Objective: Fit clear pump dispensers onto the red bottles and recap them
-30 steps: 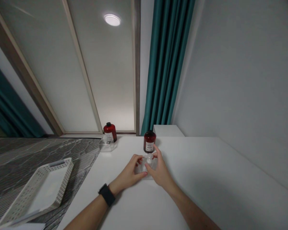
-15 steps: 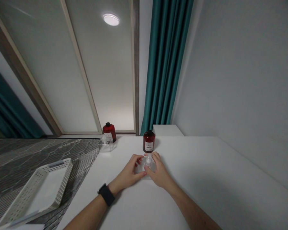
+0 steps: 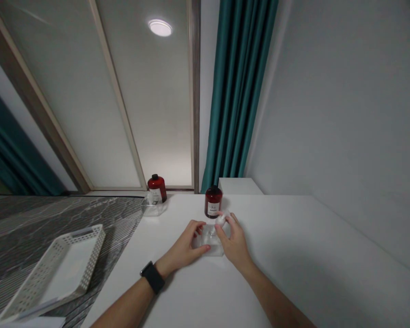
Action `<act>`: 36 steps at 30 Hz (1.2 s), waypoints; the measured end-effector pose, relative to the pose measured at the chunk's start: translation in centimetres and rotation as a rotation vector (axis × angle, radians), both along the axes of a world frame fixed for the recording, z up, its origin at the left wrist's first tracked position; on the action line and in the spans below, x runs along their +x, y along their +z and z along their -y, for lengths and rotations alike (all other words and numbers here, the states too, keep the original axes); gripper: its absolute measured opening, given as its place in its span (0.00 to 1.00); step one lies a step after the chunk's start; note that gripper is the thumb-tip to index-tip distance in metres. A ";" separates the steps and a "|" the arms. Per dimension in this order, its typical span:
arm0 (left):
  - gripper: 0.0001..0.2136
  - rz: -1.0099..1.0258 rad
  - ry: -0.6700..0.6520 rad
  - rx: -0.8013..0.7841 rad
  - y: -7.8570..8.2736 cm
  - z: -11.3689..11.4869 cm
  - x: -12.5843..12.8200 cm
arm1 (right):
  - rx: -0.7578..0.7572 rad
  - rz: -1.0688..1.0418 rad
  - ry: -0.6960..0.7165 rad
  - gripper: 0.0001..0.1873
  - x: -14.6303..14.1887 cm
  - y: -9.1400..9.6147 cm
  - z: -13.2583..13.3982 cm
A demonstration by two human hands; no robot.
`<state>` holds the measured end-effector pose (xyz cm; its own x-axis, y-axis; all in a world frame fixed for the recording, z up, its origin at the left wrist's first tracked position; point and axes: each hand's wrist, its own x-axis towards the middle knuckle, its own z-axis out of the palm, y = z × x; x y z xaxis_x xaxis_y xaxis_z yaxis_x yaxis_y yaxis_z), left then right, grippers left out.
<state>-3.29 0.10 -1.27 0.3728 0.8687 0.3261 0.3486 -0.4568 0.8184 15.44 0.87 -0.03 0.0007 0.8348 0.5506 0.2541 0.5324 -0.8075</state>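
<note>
We find the left hand (image 3: 187, 241) at the left side of a clear box (image 3: 214, 249) on the white tabletop (image 3: 276, 282); its grip is spread wide, thumb and fingers holding the box. The right hand (image 3: 237, 241) has a narrow grip, pinching a small whitish piece (image 3: 221, 220) by the box's far right corner; we cannot tell whether piece and box touch. Just beyond, we note a dark red bottle (image 3: 213, 199), upright. Near the far left corner stand a second bottle (image 3: 157, 187) and another clear container (image 3: 151, 210).
</note>
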 end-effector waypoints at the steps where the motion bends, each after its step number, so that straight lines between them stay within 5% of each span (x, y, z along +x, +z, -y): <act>1: 0.24 0.000 -0.004 0.004 0.0 0.0 0.0 | -0.002 0.001 -0.013 0.15 0.1 0.1 0.0; 14: 0.24 -0.033 -0.021 0.040 0.1 0.2 0.1 | 0.009 -0.080 -0.145 0.13 0.4 -0.1 -0.2; 29: 0.24 -0.041 -0.028 0.042 0.1 0.1 0.1 | -0.259 -0.330 0.033 0.20 0.7 -0.2 -1.3; 36: 0.24 -0.043 -0.031 0.052 -0.2 0.0 0.0 | -0.268 -0.373 0.015 0.21 1.0 -0.3 -1.6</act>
